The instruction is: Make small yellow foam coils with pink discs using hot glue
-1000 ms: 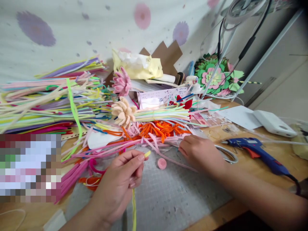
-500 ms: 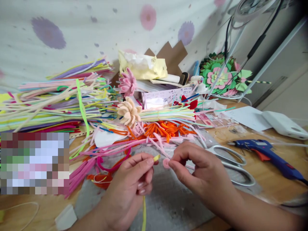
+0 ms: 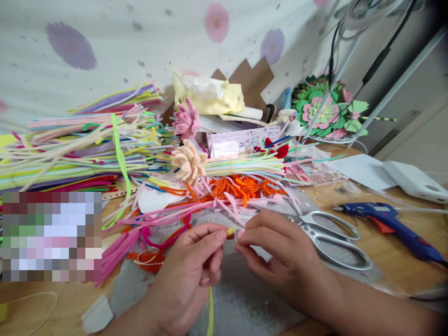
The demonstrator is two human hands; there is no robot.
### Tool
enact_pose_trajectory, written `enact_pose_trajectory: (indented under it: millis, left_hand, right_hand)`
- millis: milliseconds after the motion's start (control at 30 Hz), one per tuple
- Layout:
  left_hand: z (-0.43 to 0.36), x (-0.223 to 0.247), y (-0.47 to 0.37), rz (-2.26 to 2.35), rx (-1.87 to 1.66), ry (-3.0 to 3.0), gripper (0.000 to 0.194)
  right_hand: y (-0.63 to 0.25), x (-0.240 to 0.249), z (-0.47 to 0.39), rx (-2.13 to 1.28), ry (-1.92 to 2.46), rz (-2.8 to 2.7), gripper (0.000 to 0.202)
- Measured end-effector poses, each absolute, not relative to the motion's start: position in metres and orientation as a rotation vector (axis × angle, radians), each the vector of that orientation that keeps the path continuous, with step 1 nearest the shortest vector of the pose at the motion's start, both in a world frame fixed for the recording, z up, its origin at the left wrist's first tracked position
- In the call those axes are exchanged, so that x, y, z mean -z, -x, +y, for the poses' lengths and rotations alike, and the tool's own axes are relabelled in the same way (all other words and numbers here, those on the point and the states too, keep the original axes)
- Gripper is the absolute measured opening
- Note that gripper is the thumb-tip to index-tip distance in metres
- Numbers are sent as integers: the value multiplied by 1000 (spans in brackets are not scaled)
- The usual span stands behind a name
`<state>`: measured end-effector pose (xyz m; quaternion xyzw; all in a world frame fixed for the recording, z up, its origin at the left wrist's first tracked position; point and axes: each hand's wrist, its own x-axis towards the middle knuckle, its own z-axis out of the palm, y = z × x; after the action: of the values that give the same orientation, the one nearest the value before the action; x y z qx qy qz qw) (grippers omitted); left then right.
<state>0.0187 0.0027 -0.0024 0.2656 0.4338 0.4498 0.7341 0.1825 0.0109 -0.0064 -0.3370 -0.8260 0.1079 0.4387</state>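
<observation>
My left hand [image 3: 196,261] is closed in a pinch on a yellow pipe cleaner [image 3: 210,310]. Its short tip pokes out past the thumb, and its tail hangs below the palm. Facing it, my right hand [image 3: 276,247] pinches a small pink coil [image 3: 241,234], now mostly covered by the fingers. A narrow gap separates the yellow tip from the right fingertips. Both hands are above a grey mat [image 3: 241,303]. Silver scissors [image 3: 345,254] lie just right of my right hand, their blades partly hidden behind it.
Bundled pipe cleaners [image 3: 70,154] are heaped at the left. Orange pieces [image 3: 245,186] lie behind my hands, near a cream fuzzy flower [image 3: 189,162] and a pink one [image 3: 186,118]. A blue glue gun [image 3: 392,224] rests at the right, below a white box [image 3: 415,181].
My right hand has shifted slightly left and turned, so its fingers now cover most of the pink coil. The left hand keeps its pinch on the yellow pipe cleaner, almost unmoved.
</observation>
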Motion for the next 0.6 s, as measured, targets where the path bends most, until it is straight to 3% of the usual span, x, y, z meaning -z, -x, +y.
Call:
enact_pose_trajectory:
  millis: [333, 600]
  left_hand:
    - [3, 4, -19, 976, -977, -604, 22]
    - [5, 3, -18, 966, -960, -589, 25]
  right_hand:
    - [-183, 3, 11, -260, 866, -2129, 5]
    - [-188, -1, 11, -526, 867, -2041, 10]
